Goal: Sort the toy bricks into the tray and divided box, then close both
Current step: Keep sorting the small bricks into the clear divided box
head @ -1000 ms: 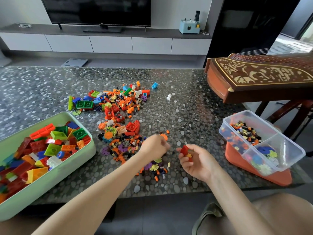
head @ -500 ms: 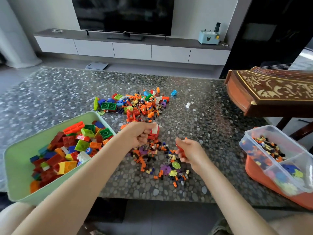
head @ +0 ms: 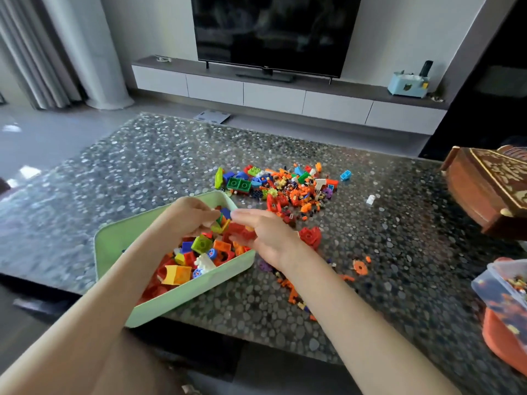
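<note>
1. Presently: left hand [head: 191, 220] clamps bricks [head: 221, 225] over green tray [head: 114, 246], 7 o'clock, poised to drop them in.
2. Right hand [head: 265, 238] alongside, fingers straight over red brick [head: 242, 232]; grip unclear through blur.
3. Divided box [head: 502, 289], 4 o'clock.

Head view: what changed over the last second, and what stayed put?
Both hands left the loose pile and swung left over the green tray. The left hand now has its grip on small bricks picked from the pile. The right hand lies with fingers straight above a red brick, its grip unclear. Tray, pile and divided box stayed where they were.
</note>
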Demonstrator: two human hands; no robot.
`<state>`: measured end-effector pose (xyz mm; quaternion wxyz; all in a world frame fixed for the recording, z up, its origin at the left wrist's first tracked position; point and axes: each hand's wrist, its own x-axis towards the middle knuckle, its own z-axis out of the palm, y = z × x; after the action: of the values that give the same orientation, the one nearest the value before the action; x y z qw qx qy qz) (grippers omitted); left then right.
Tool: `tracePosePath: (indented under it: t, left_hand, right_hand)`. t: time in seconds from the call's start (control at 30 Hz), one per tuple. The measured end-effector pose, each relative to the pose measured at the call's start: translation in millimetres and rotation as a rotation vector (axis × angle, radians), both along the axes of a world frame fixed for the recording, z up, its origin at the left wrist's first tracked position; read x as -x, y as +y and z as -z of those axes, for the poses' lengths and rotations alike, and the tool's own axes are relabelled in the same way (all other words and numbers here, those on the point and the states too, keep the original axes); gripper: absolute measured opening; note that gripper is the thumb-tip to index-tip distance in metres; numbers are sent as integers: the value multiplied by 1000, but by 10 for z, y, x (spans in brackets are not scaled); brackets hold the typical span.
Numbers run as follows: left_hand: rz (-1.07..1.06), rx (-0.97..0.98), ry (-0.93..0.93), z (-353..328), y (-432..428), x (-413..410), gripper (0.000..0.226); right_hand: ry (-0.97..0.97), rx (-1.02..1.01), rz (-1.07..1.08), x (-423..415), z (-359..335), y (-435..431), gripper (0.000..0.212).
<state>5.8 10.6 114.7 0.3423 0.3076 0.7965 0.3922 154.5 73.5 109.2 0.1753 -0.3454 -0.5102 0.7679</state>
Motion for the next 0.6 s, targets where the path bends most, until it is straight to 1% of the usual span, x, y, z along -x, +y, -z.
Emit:
tracePosePath:
  t: [0.07,0.1,0.13,0.17,0.23,0.27,0.3,0.37,0.4,0.47,0.53,0.6]
  left_hand:
    - [39,62,185,-1,24,76,20]
    - [71,109,271,-16,41,86,22]
    - [88,137,360,-27,57,81,24]
    - [82,137,450,-38,66,54,26]
    - [50,83,574,-47,76,-49,27]
    - [56,37,599,-30,104,-125,26]
    - [68,-12,610,-19,133,-204,26]
    - [144,-95,646,41,262,-402,24]
    - [200,-126,676,76,338,-506,23]
    - [328,-160,728,178,511,-704,22]
    - [461,-128,814,310,697,-864,25]
    - [547,-6,928,422,879,-975,30]
  right_hand:
    - [-10,-37,-26,84,43,-18,35]
    - [-17,-68,-8,66,64,-11,38]
    - [-42,-139,37,9,92,19,36]
    - [-107,-268,102,-83,123,71,32]
    - [-332,-594,247,-328,218,227,29]
    - [-455,-725,298,-462,299,351,31]
    - [-567,-814,305,-582,365,468,32]
    - [-753,-923,197,-806,563,730,38]
    - [-805,-960,94,-882,660,836,42]
    - [-831,-981,-90,-951,786,963,51]
    - [-854,-988,-201,-931,877,1040,57]
    - [-896,-1062,-282,-887,927,1098,49]
